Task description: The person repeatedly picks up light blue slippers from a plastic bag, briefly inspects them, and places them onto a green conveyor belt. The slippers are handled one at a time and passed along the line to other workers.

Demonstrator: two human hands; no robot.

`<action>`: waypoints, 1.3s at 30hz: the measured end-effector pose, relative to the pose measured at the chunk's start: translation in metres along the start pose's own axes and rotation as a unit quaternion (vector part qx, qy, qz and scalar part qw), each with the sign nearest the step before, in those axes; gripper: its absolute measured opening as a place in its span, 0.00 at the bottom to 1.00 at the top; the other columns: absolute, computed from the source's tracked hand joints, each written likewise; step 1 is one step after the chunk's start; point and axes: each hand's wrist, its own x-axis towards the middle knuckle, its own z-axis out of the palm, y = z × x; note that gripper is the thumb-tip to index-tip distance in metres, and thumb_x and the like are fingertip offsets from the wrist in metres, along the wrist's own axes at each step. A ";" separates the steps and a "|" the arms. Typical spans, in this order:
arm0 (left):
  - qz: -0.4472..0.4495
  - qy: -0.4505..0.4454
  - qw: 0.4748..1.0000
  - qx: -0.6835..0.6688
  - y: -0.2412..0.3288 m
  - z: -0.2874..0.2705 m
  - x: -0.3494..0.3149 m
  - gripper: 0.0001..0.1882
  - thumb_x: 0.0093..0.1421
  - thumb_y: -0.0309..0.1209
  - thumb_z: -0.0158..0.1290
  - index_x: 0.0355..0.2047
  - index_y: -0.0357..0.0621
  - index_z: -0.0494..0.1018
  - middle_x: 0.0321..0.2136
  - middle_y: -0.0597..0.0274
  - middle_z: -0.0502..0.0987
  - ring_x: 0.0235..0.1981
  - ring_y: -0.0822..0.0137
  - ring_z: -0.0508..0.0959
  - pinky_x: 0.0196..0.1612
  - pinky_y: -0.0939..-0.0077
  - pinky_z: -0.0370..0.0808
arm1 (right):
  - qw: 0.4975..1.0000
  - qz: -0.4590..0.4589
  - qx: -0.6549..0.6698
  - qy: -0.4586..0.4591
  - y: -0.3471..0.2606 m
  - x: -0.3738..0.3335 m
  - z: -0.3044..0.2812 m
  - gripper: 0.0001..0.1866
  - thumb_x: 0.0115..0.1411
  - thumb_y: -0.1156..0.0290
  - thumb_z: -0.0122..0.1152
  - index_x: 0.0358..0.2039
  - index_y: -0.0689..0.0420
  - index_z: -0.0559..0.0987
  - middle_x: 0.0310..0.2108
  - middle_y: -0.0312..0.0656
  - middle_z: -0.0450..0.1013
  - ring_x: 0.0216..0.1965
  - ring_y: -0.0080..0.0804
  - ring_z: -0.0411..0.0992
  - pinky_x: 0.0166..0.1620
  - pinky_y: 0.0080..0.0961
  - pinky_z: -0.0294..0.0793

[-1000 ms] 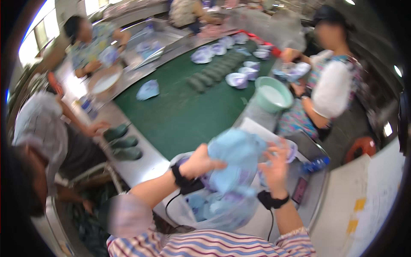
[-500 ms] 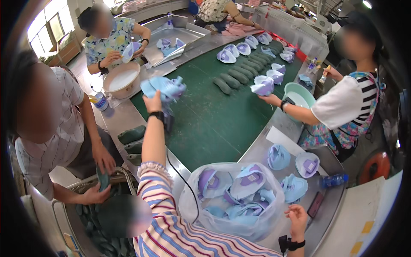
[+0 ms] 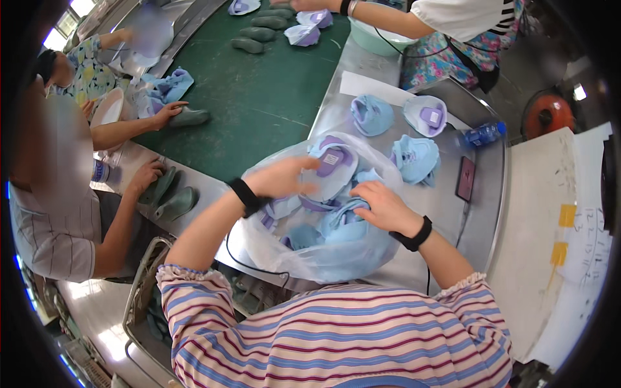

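Likely light and floppy, the blue upper [image 3: 344, 224] inside the plastic bag [image 3: 309, 261] suits an edge hold, with the left grip [image 3: 279, 177] spread and whether the right grip [image 3: 388, 208] pinches it unclear.

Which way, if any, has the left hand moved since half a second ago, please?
Yes: the left hand has moved toward the body and rightward, from over the left side of the green tabletop to over the plastic bag.
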 end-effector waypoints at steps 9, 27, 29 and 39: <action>0.078 0.062 0.865 0.492 -0.072 0.098 0.016 0.15 0.52 0.28 0.47 0.43 0.48 0.70 0.53 0.55 0.65 0.57 0.57 0.62 0.50 0.56 0.66 | 0.975 -0.101 -0.194 -0.029 0.061 -0.048 0.036 0.23 0.45 0.72 0.60 0.46 0.53 0.72 0.48 0.43 0.67 0.53 0.43 0.61 0.52 0.40 0.65; 0.004 0.189 0.687 -0.702 -0.011 0.114 -0.043 0.19 0.60 0.22 0.47 0.52 0.42 0.64 0.48 0.62 0.72 0.47 0.66 0.74 0.51 0.70 0.69 | 0.844 0.159 0.488 0.156 0.022 -0.019 0.036 0.42 0.53 0.58 0.65 0.61 0.60 0.53 0.54 0.53 0.59 0.50 0.35 0.65 0.47 0.29 0.68; -0.011 0.204 0.670 -0.714 -0.010 0.123 -0.044 0.20 0.60 0.23 0.47 0.53 0.41 0.64 0.48 0.60 0.72 0.48 0.63 0.73 0.52 0.66 0.69 | 0.835 0.139 0.501 0.179 0.016 -0.015 0.039 0.38 0.52 0.58 0.66 0.57 0.63 0.59 0.51 0.50 0.63 0.48 0.33 0.66 0.48 0.26 0.67; -0.014 0.258 0.884 -0.390 0.057 0.152 -0.045 0.24 0.58 0.26 0.53 0.54 0.37 0.61 0.49 0.57 0.70 0.50 0.63 0.71 0.52 0.69 0.67 | 0.587 0.198 0.753 0.220 -0.005 -0.013 0.051 0.19 0.54 0.67 0.61 0.43 0.63 0.71 0.40 0.40 0.71 0.42 0.28 0.69 0.46 0.27 0.67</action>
